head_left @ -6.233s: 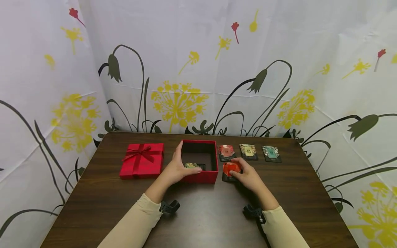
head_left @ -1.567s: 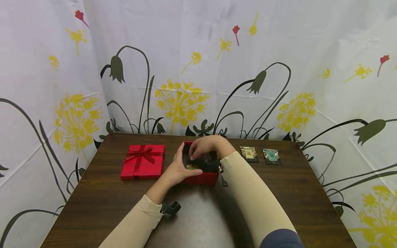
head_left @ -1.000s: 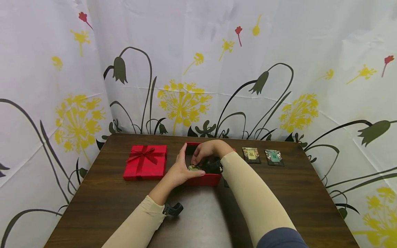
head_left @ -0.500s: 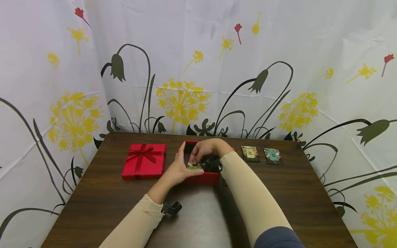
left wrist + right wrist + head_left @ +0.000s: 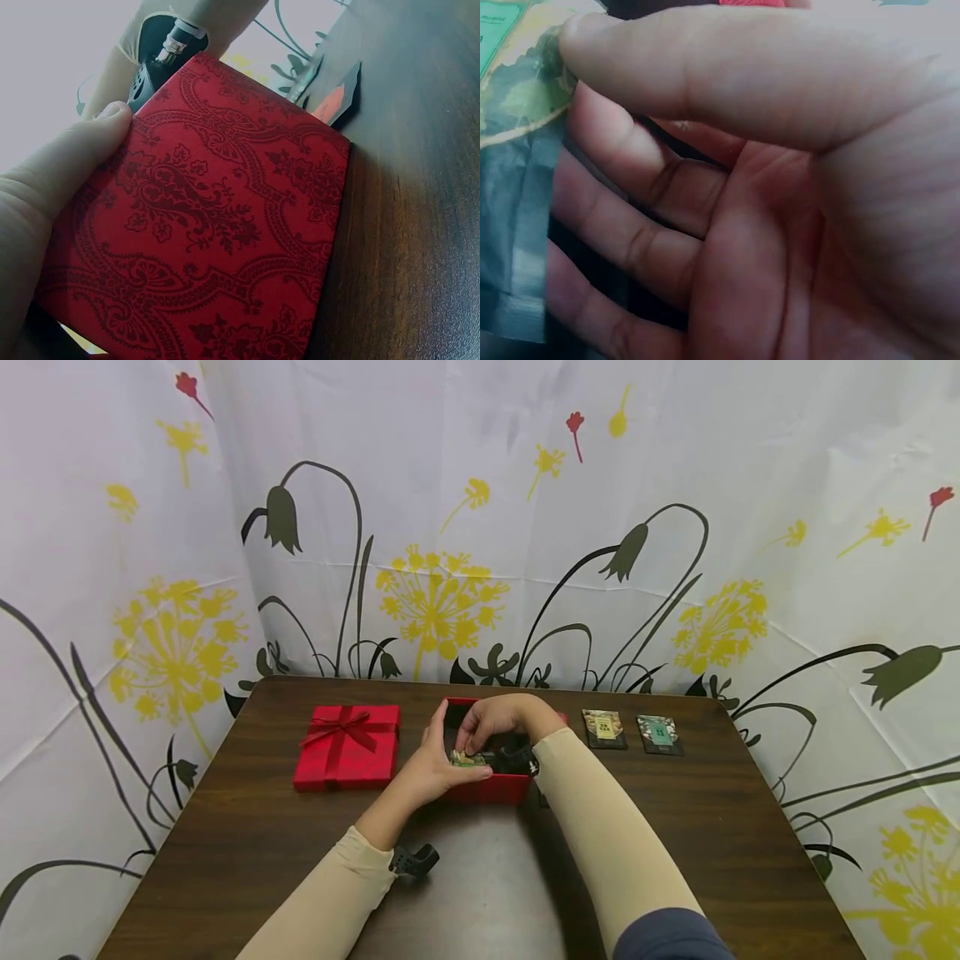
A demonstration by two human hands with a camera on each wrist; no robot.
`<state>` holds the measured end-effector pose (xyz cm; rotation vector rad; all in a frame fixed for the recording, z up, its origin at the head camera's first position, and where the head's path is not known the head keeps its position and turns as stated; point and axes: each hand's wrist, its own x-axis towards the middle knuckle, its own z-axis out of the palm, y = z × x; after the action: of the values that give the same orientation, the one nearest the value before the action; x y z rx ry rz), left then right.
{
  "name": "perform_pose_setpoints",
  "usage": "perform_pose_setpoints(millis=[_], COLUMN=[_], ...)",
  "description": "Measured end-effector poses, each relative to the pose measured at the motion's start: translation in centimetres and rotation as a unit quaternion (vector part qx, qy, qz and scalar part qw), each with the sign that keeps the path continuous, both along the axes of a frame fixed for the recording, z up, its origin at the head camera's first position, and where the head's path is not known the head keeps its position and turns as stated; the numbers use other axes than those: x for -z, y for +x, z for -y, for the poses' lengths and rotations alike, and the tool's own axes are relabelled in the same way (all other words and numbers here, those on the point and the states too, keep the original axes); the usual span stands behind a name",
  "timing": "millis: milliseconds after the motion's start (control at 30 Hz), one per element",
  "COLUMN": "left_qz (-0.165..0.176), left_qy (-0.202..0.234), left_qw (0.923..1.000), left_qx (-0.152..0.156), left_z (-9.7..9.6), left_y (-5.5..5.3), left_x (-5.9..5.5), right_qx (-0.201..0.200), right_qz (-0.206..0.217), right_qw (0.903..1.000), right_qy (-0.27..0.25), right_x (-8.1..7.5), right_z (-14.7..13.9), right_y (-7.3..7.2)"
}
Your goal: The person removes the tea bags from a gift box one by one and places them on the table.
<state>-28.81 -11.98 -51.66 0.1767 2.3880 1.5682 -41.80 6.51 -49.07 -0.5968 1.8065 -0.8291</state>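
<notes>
A red gift box [image 5: 491, 790] with a dark inside stands lidless at the middle of the table. My left hand [image 5: 431, 768] grips its left side, fingers along the side wall and thumb over the front rim. The left wrist view shows the box's patterned red wall [image 5: 195, 210] close up, with the thumb at its top edge. Reaching inside from the right, my right hand [image 5: 498, 722] pinches a green and yellow packet [image 5: 467, 759] near the box's front left corner. In the right wrist view the thumb lies on the edge of that packet [image 5: 517, 112].
The red lid [image 5: 348, 747] with a ribbon bow lies left of the box. Right of the box are a yellow-labelled packet [image 5: 604, 729] and a teal-labelled packet [image 5: 660, 734]. An orange packet [image 5: 331, 105] beside the box is mostly hidden behind the right forearm in the head view.
My right hand has left the orange packet, reached into the box and come down onto the green and yellow packet there. My left hand keeps its grip on the box.
</notes>
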Motion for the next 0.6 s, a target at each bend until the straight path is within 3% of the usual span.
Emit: perform_pose_setpoints(millis=[300,600], left_qz=[-0.001,-0.002], left_qy=[0.006,-0.002], left_qw=[1.0000,1.0000], left_qx=[0.002,0.000], left_z=[-0.13,0.10], left_y=[-0.15,-0.11], left_x=[0.10,-0.03], right_qx=[-0.005,0.037], right_qz=[-0.025,-0.010], right_qw=[0.9996,0.9964], right_qy=[-0.013,-0.076], right_x=[0.23,0.26], right_z=[0.03,-0.06], right_y=[0.23,0.13])
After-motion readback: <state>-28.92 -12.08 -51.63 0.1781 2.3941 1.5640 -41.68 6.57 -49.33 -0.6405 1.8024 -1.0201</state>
